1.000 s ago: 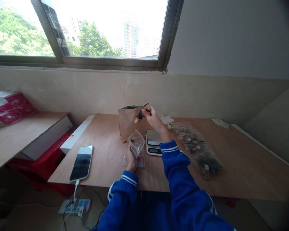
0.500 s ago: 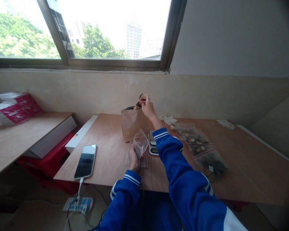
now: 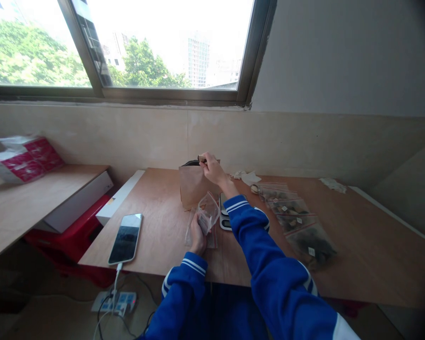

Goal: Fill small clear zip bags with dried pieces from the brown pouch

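One clear bag [image 3: 209, 208], mouth open, gripped by the left hand [image 3: 198, 234] just above the tabletop [image 3: 163, 222]; position nearly as before. One white kitchen scale [image 3: 225, 224], beside the bag, partly behind the right sleeve [image 3: 238, 208]. Several filled zip bags [image 3: 299, 221], overlapping in a row, to the right. One brown paper bag [image 3: 194, 186], standing upright beyond. One brown piece [image 3: 200, 158], pinched in the right hand [image 3: 212, 170] at the paper bag's mouth; hand lower than half a second ago, when raised above the rim.

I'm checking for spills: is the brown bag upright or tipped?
Upright: the brown bag stands on the table, its mouth facing up.
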A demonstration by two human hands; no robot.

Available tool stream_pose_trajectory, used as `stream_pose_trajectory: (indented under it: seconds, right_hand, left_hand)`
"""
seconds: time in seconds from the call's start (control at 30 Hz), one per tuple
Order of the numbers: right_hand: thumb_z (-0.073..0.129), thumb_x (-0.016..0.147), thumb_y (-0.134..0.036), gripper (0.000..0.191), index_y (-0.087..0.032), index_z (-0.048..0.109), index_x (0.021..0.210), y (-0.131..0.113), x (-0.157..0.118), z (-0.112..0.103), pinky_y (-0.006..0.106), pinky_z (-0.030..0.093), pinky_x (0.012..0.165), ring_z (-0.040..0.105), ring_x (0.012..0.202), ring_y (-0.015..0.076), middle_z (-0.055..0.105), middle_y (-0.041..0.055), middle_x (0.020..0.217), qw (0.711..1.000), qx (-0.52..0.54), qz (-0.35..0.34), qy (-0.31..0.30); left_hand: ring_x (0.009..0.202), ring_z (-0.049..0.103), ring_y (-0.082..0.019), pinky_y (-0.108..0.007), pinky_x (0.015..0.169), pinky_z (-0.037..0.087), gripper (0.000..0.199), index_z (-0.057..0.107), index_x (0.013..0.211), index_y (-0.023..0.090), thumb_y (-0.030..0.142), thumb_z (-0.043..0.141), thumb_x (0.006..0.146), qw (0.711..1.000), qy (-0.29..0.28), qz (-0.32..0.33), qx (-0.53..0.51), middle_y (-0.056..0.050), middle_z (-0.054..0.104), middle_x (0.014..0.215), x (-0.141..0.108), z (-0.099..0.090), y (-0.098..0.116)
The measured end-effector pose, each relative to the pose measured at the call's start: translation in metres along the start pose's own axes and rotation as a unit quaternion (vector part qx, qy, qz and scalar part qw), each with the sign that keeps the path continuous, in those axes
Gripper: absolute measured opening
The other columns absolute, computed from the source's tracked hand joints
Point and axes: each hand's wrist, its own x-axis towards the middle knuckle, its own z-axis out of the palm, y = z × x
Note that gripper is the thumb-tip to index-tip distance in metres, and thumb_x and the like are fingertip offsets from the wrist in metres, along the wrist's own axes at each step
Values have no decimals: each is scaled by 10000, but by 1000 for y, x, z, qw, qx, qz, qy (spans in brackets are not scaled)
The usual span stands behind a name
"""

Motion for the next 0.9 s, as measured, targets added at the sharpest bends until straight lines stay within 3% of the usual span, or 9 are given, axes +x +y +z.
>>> stream_pose_trajectory:
  seconds: [0.17,0.27,0.37,0.5,0.63,0.73,0.8,0.83,0.9]
  right_hand:
    - [460,936,-257,140,-183,558,1005,-7,-7,-5,372,398,979,497,1049,247,556,116,1072,999,-14,-24,-17]
    - [380,989,-308,254,-183,599,961,-12,-8,-6,356,395,986,517,1035,231,561,113,1066,999,-27,-19,-21]
    - [329,1009,-291,309,-194,621,984,-16,-8,-6,337,400,984,545,1041,217,590,103,1070,999,-35,-4,-15]
    - [398,975,-232,235,-202,615,1062,-16,-6,-9,322,412,975,579,1070,205,642,81,1102,1000,8,9,2]
    - [476,916,-197,168,-195,615,1009,-16,-7,-17,354,433,946,611,1004,220,678,81,1038,999,29,45,3]
    - [496,890,-203,136,-202,621,946,-29,-14,-26,394,394,1003,579,1062,237,672,87,1053,998,30,42,32]
    - [458,888,-196,161,-198,615,923,-43,-24,-36,365,429,956,588,1015,217,668,78,1019,995,76,47,51]
    - [434,884,-189,180,-194,613,908,-50,-30,-41,336,459,896,603,949,200,668,67,972,992,110,56,40]
    - [406,866,-172,216,-189,621,857,-62,-46,-53,280,489,756,615,801,167,667,32,853,980,177,80,-44]
  left_hand:
    - [446,508,-97,-193,348,304,361,636,949,127,455,558,823,1000,6,-2,11,-12,594,632,-3,2,3]
    - [455,503,-96,-193,355,295,353,630,938,137,463,556,824,1000,8,-1,14,-8,588,636,-3,2,3]
    - [468,504,-102,-199,365,288,361,625,939,147,480,560,815,1000,1,0,9,-10,588,644,-2,0,3]
    - [437,480,-108,-221,379,302,354,619,957,165,476,558,801,1000,-15,7,1,1,577,620,-2,-3,3]
    - [416,467,-111,-228,382,305,349,616,971,176,469,552,793,1000,-22,10,-5,14,570,589,-3,-4,3]
    - [450,508,-124,-234,410,343,370,625,966,180,491,571,775,1000,-11,16,-2,7,591,593,-3,-4,3]
    - [510,563,-143,-250,469,412,402,635,968,174,511,594,753,1000,2,10,-6,-10,627,632,-3,-4,2]
    - [550,592,-155,-264,511,449,419,641,972,169,517,606,741,1000,3,5,-11,-23,648,666,-2,-4,2]
    - [637,636,-171,-291,600,499,428,651,986,167,504,622,725,1000,-4,2,-23,-43,684,753,-2,-5,1]
